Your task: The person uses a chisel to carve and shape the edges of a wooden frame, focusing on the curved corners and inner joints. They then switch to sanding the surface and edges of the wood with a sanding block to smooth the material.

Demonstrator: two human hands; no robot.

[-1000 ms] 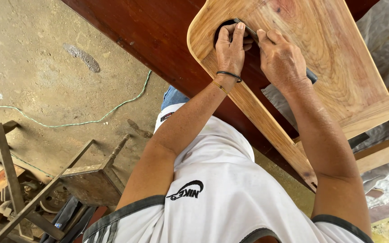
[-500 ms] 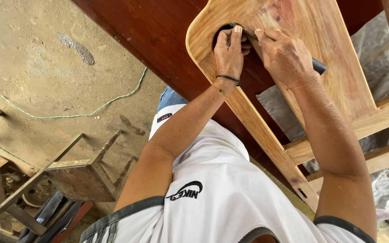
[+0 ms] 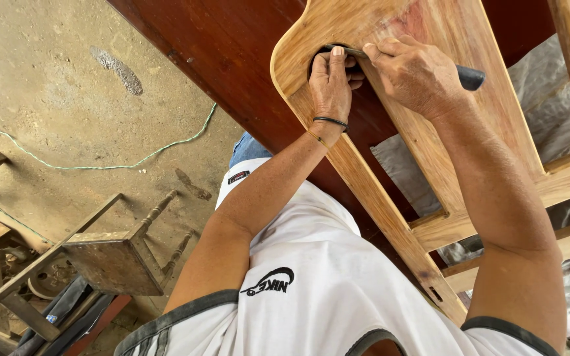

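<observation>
in the head view, a pale wooden frame point(image 3: 430, 132) is seen lying tilted over a dark red board point(image 3: 232, 59), its rounded corner toward the top of the picture and its long rail running down to the lower right. an oval cutout near that rounded corner is gripped by the left hand point(image 3: 331, 82): the fingers point(image 3: 338, 59) are curled together through the hole and clamped on its edge, probably so that the frame is kept from shifting. a slim dark tool point(image 3: 466, 77) is held in the right hand point(image 3: 413, 76), whose fingers are closed tight around it; the handle end juts out past the hand toward the right edge of the picture, and the thin working end is laid along the upper rim of the cutout, just beside the left fingertips. the tool's long axis runs nearly level, slightly downward to the right, and its tip points left toward the frame's rounded corner; it seems held flat like this so that the rim can be followed. a dark band is worn on the left wrist. on the dusty floor point(image 3: 47, 79) at the left, a green cord point(image 3: 133, 161) is trailed, and a small upturned stool point(image 3: 117, 260) lies near the lower left corner, well apart from both hands.
</observation>
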